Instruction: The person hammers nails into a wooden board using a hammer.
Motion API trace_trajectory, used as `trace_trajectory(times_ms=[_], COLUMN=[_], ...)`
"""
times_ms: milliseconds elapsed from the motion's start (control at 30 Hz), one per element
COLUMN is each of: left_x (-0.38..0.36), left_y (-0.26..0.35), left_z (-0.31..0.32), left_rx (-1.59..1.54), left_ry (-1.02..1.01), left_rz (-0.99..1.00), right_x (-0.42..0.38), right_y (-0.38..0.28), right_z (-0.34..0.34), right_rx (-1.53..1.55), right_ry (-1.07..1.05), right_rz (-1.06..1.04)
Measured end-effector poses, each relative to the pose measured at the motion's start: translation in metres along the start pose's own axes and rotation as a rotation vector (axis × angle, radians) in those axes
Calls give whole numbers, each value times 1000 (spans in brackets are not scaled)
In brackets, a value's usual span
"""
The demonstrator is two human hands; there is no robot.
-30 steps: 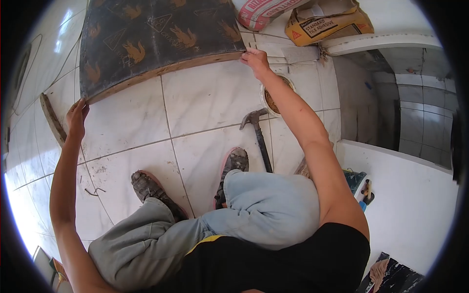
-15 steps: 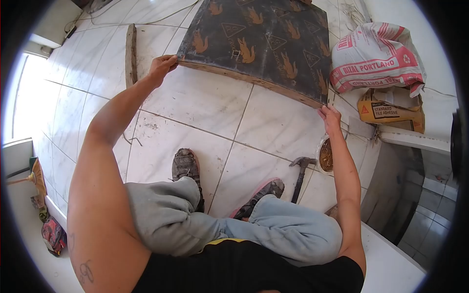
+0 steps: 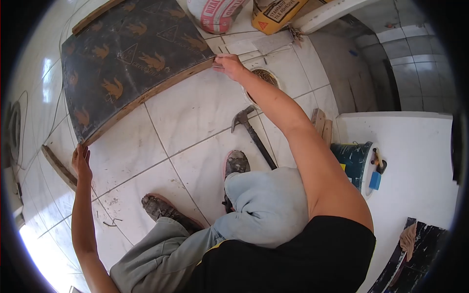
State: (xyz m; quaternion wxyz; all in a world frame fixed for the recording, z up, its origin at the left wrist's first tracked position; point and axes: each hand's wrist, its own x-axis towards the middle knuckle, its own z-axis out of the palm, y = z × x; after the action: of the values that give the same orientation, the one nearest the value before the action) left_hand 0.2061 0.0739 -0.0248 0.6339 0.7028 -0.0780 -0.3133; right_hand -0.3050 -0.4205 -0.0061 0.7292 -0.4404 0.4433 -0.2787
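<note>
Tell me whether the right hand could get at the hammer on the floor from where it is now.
Probably yes. The hammer lies bare on the tiles just below the right forearm, with nothing on top of it. But the right hand is gripping a corner of the plywood board, so it would have to let go first.

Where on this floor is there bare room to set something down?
Bare tile lies between the dark board, gripped by the left hand and right hand, and the shoes. It is crowded around the hammer, the bowl and the bags.
</note>
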Motion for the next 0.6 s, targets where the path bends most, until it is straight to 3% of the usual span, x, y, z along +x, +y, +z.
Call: trace_trajectory(times_ms=[300, 367, 400, 467, 600], left_x=[5, 4, 6, 10, 6], left_y=[14, 19, 18, 17, 22], left_z=[4, 6, 6, 2, 5], left_rx=[-26, -32, -46, -52, -31], left_ry=[32, 21, 37, 53, 75], left_rz=[-25, -29, -40, -46, -89], right_x=[0, 4, 4, 6, 5], right_y=[3, 8, 7, 3, -6], right_z=[4, 8, 11, 17, 16], right_rx=[23, -283, -272, -759, -819], right_ry=[-28, 27, 30, 184, 171], right_rz=[-61, -295, -298, -529, -524])
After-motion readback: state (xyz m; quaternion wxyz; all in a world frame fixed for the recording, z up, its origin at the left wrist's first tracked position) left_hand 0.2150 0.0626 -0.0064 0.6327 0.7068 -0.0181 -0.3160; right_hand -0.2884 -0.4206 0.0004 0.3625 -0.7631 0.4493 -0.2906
